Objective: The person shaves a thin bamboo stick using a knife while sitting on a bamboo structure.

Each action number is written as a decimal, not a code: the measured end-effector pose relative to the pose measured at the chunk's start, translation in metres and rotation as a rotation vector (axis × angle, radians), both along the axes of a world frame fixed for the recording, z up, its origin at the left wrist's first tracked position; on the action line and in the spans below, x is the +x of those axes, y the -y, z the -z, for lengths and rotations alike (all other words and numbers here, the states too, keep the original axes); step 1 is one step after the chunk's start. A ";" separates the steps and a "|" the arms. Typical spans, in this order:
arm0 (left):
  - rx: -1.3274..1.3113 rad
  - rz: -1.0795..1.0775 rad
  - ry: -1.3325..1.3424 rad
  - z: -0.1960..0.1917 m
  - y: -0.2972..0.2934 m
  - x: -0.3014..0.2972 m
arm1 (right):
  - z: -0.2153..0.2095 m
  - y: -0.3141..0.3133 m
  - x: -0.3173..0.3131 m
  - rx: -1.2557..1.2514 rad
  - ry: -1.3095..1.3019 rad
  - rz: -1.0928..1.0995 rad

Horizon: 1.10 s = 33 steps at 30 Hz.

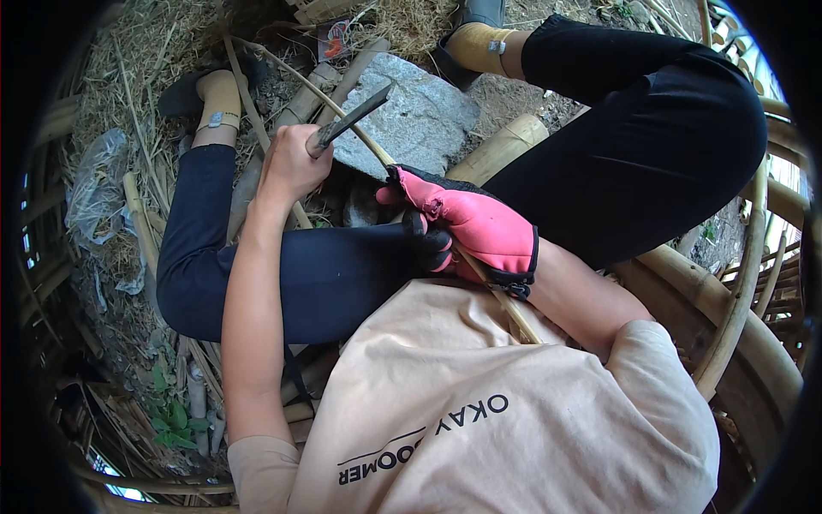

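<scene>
Pressing knife [349, 122] against bamboo strip [360, 135], gloved right hand [475, 224] gripping.

The left hand [291, 163] is bare, its grip curled into a tight fist with the forearm stretched out long and straight. The right hand [467, 224], in a pink and black glove, bends at the wrist, fingers clenched shut, elbow tucked close.

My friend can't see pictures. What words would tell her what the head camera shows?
A seated person's bare left hand grips a dark-bladed knife against a thin bamboo strip, which the right hand, in a pink and black glove, holds across the lap. A grey stone, bamboo poles and dry straw lie on the ground around the person's legs.
</scene>
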<state>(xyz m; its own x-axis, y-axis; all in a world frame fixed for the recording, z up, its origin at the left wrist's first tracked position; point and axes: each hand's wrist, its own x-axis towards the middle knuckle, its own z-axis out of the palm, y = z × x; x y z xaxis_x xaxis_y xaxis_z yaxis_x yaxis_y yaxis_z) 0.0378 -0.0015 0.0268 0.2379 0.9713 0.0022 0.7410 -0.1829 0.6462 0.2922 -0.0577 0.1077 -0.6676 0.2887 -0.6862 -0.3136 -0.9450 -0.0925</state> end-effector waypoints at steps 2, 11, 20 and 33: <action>0.005 -0.030 -0.054 0.001 -0.005 -0.003 | -0.001 0.000 0.001 -0.004 0.017 0.011; -0.182 -0.214 -0.022 0.009 -0.002 -0.029 | 0.000 0.003 -0.002 0.048 -0.012 -0.020; -0.151 -0.047 -0.072 -0.007 -0.001 -0.009 | -0.005 -0.003 0.000 0.013 0.009 -0.033; -0.217 -0.084 -0.001 -0.002 0.010 -0.020 | -0.004 0.000 -0.002 0.025 0.050 -0.091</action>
<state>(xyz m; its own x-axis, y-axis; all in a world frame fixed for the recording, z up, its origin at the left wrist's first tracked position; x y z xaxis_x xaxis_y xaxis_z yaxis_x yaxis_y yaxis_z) 0.0174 -0.0118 0.0289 0.1557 0.9654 -0.2093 0.7487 0.0229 0.6625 0.2902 -0.0582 0.1122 -0.6571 0.2457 -0.7126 -0.2209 -0.9666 -0.1296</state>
